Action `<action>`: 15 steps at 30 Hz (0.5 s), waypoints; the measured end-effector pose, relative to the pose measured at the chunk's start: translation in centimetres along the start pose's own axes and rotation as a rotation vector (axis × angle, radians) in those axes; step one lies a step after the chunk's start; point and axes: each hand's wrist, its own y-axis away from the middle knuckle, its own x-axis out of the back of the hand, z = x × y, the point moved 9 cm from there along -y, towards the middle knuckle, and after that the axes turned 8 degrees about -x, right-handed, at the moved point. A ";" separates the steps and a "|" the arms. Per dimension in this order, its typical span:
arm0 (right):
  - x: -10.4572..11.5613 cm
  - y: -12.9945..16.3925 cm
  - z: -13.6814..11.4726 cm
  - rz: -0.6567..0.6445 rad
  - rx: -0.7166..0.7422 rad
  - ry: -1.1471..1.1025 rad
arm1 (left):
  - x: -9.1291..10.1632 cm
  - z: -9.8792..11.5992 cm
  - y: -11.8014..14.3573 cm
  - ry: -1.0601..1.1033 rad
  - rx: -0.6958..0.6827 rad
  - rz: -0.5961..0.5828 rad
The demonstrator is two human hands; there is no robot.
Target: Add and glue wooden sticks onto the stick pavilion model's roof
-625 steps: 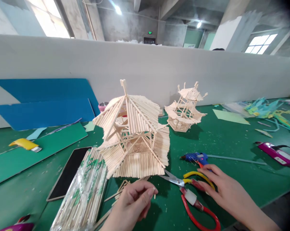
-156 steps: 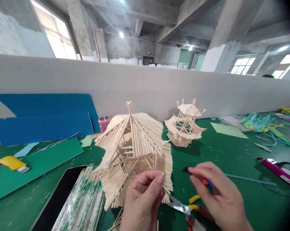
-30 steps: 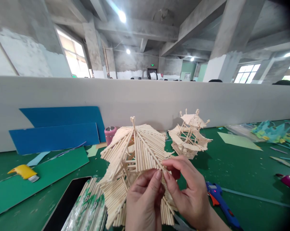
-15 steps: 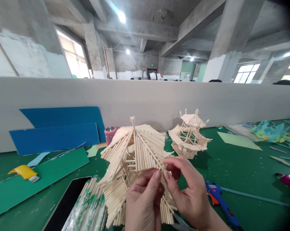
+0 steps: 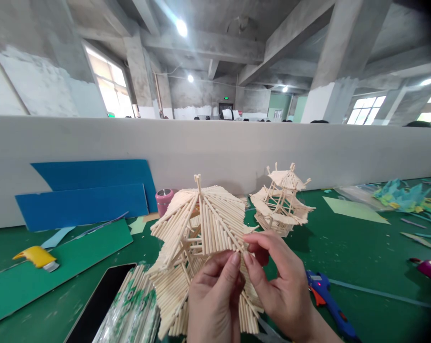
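Observation:
A large pavilion model (image 5: 197,228) made of thin wooden sticks stands on the green table (image 5: 344,247) right in front of me. My left hand (image 5: 215,297) and my right hand (image 5: 279,286) meet at the lower right corner of its upper roof, fingertips pinched together on the edge of the sticks there. Whether a loose stick is between the fingers cannot be told. Both hands cover the lower right part of the model.
A smaller stick pavilion (image 5: 281,200) stands behind to the right. A blue glue gun (image 5: 325,297) lies right of my right hand. A wrapped bundle of sticks (image 5: 133,309) and a black slab (image 5: 97,305) lie at the left. Blue boards (image 5: 86,195) lean on the white partition.
Almost nothing has moved in the last second; both hands stay pinched at the same roof corner. Earlier the right hand had been over the scissors and glue gun.

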 end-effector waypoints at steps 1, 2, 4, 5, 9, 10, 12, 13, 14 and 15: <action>0.0 0.0 0.0 -0.001 0.000 0.000 | 0.0 0.0 0.0 0.001 0.001 -0.002; -0.1 -0.1 0.0 -0.004 -0.002 -0.001 | 0.0 -0.1 -0.1 0.000 0.005 -0.003; -0.2 -0.1 0.1 -0.010 -0.007 -0.005 | 0.0 -0.1 -0.1 -0.002 0.011 -0.003; -0.2 -0.1 0.1 -0.013 -0.009 -0.006 | 0.0 -0.2 -0.1 -0.003 0.016 -0.005; -0.4 -0.1 0.2 -0.015 -0.019 -0.006 | -0.1 -0.1 -0.1 0.003 0.019 -0.017; -0.4 0.0 0.2 -0.016 -0.019 -0.006 | -0.2 -0.1 -0.1 0.004 0.017 -0.018; -0.4 0.0 0.1 -0.018 -0.018 -0.006 | -0.2 0.0 -0.1 0.004 0.012 -0.010; -0.4 0.0 0.1 -0.018 -0.019 -0.008 | -0.1 0.0 0.0 0.003 0.011 -0.004; -0.4 -0.1 0.1 -0.019 -0.020 -0.011 | -0.1 0.0 0.0 0.006 0.010 0.002; -0.4 -0.1 0.2 -0.021 -0.022 -0.015 | -0.1 0.0 -0.1 0.009 0.010 0.006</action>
